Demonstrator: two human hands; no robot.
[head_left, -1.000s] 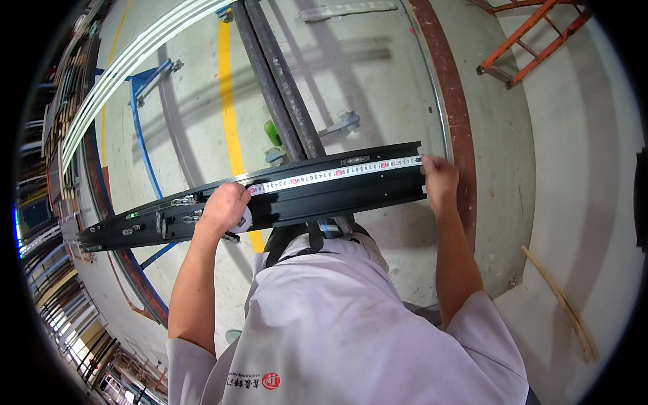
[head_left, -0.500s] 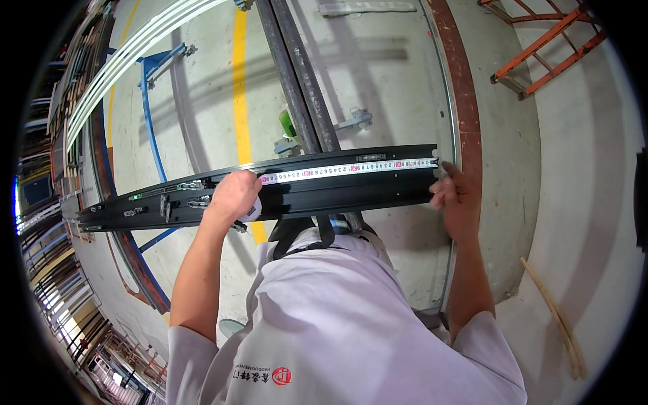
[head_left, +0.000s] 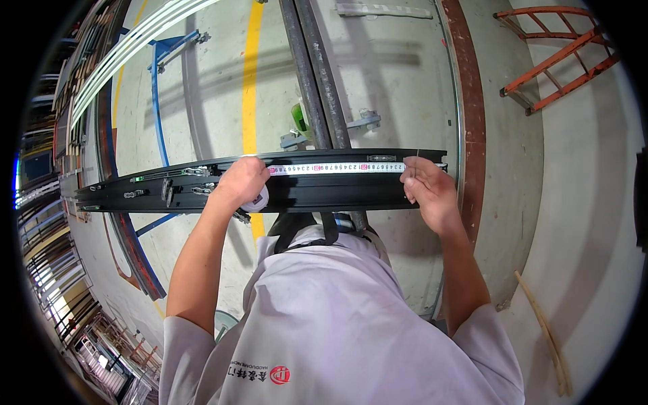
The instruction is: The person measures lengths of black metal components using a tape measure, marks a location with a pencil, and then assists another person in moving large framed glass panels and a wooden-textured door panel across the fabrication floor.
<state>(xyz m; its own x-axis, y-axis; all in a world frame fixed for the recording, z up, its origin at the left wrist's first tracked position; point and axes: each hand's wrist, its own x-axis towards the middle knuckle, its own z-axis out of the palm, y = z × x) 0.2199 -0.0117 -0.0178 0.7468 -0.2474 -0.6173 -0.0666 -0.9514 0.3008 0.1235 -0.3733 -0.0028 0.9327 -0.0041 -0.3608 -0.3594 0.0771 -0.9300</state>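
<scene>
A long black metal profile [head_left: 304,199] lies crosswise in front of me, with small metal fittings [head_left: 167,192] on its left part. My left hand [head_left: 241,181] is closed on a tape measure [head_left: 259,201], its round pale case showing below the fingers. The white blade [head_left: 337,168] runs out to the right along the profile. Over the blade near the profile's right end is my right hand [head_left: 430,194], its fingers pinched together. A thin line shows above those fingertips; what they hold, if anything, is too small to make out.
Dark metal bars [head_left: 314,81] run away from me beyond the profile. A blue metal frame [head_left: 156,101] and white strips [head_left: 128,54] are at the left. An orange ladder [head_left: 560,64] is at the far right, and wooden sticks [head_left: 545,331] lean at the lower right.
My right hand has moved left from the profile's end onto the tape blade, and its fingers have come together. My left hand keeps hold of the tape measure. The view has shifted slightly.
</scene>
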